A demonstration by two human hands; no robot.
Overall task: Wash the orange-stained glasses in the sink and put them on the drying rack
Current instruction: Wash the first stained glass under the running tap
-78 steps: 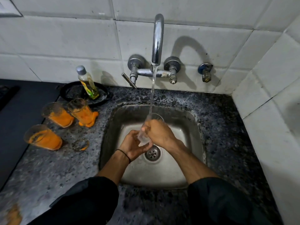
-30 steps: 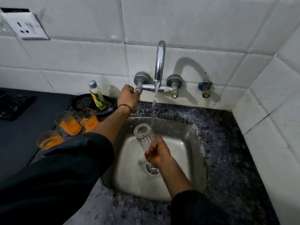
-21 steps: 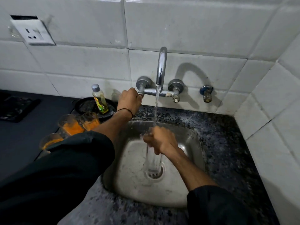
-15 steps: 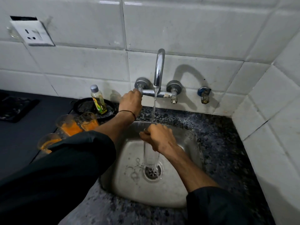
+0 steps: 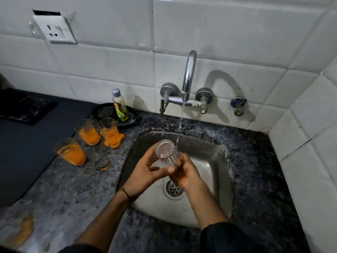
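Note:
Over the steel sink [image 5: 218, 161], my right hand [image 5: 184, 172] grips a clear ribbed glass [image 5: 166, 152] by its lower part, its open mouth tilted up toward me. My left hand [image 5: 144, 172] is open beside it, fingers touching the glass wall. A thin stream of water runs from the tap [image 5: 188, 77] and falls just right of the glass rim. Three orange-stained glasses stand on the counter to the left: one nearest [image 5: 71, 152], one in the middle [image 5: 87, 132], one closest to the sink [image 5: 109, 132] with orange spilled at its base. No drying rack is in view.
A bottle of yellow liquid [image 5: 119, 105] stands on a black dish [image 5: 104, 112] behind the glasses. A dark cooktop [image 5: 27, 143] covers the left counter. Orange smears mark the granite counter [image 5: 23, 229]. A second valve [image 5: 238, 106] and a wall socket [image 5: 54, 30] sit on the tiled wall.
My left hand came off the tap lever and returned to the glass. My right hand turned the glass from mouth-down over the drain to mouth-up. The stream has thinned.

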